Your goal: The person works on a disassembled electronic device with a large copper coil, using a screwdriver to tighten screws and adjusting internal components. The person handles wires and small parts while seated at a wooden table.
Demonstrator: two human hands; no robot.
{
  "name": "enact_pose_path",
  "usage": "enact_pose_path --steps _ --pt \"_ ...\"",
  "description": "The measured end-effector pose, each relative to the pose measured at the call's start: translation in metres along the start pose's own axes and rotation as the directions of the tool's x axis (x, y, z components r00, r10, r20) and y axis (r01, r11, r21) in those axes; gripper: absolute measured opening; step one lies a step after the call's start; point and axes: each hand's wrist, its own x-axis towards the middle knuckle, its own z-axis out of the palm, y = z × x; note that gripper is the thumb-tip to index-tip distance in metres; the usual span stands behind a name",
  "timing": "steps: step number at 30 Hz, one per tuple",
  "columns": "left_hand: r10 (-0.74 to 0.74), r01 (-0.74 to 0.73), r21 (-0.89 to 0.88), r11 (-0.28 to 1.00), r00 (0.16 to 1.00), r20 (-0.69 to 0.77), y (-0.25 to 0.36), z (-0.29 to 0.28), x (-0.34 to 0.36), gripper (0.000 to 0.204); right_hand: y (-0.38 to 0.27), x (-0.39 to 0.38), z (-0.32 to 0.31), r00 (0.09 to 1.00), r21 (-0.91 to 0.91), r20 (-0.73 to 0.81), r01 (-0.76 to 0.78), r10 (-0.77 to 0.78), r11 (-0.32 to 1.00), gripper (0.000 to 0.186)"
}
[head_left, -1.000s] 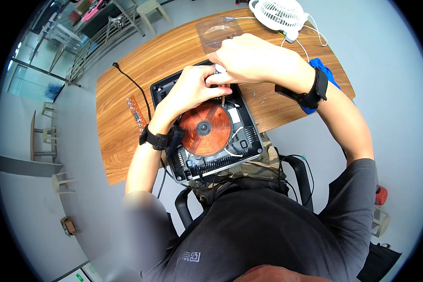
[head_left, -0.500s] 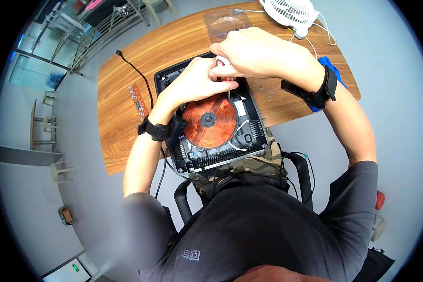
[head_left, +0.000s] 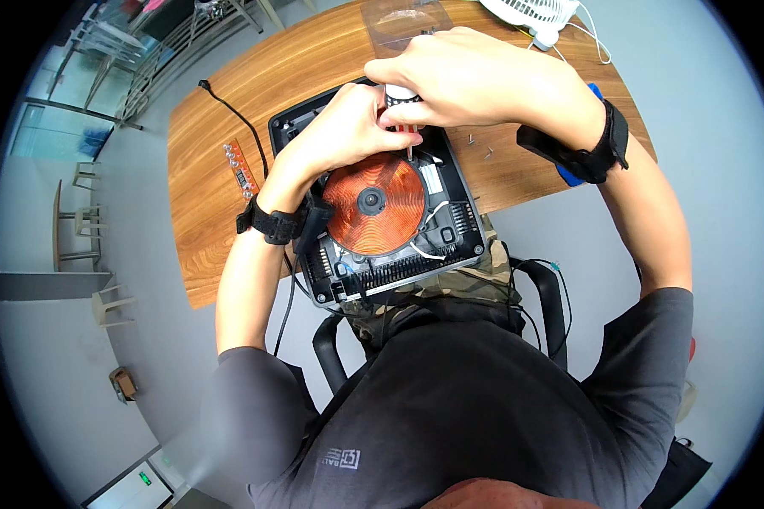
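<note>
An opened induction cooker (head_left: pixel 463 182) lies with its black housing tilted partly over the table's near edge. Its round copper coil (head_left: pixel 390 222) is bare, with white wires beside it. My right hand (head_left: pixel 463 76) is closed round the top of a screwdriver (head_left: pixel 402 95) with a white-and-red handle. Lower down, the fingers of my left hand (head_left: pixel 344 127) pinch the same tool near its shaft. The screwdriver stands nearly upright at the coil's far edge; its tip meets the inside of the housing, but I cannot make out the screw there.
Loose screws (head_left: pixel 488 153) lie on the wooden table (head_left: pixel 208 220) right of the cooker. An orange circuit strip (head_left: pixel 240 170) and a black power cord (head_left: pixel 244 123) are at left. A clear plastic sheet (head_left: pixel 395 34) and a white fan (head_left: pixel 530 12) stand farther back.
My right hand has turned slightly on the screwdriver's handle, and more of the handle shows. My left hand keeps its pinch. The whole view has shifted a little.
</note>
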Motion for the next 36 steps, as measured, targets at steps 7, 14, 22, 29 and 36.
enact_pose_path --steps 7,14,22,29,36 --pt "0.018 -0.017 -0.021 1.0 0.998 0.056 0.007 -0.001 -0.005 0.032 0.008 -0.003 0.006 0.994 -0.021 -0.113 0.005 -0.007 1.0 0.038" --pt "0.118 -0.143 0.243 0.959 0.987 0.113 -0.042 0.022 -0.018 0.018 0.017 -0.023 -0.031 0.972 0.009 -0.222 0.08 -0.076 0.997 0.04" --pt "0.027 -0.085 0.355 0.931 0.986 0.164 -0.023 0.029 -0.019 0.023 0.024 -0.027 -0.022 0.986 0.059 -0.165 0.038 -0.028 0.998 0.043" --pt "0.084 -0.14 0.254 0.957 0.973 0.217 -0.034 0.028 -0.013 0.025 0.03 -0.028 -0.013 0.961 0.01 -0.266 0.087 -0.081 0.996 0.043" --pt "0.086 -0.139 0.242 0.96 0.972 0.218 -0.036 0.028 -0.013 0.027 0.024 -0.033 -0.024 0.987 0.09 -0.162 0.008 0.007 0.996 0.044"
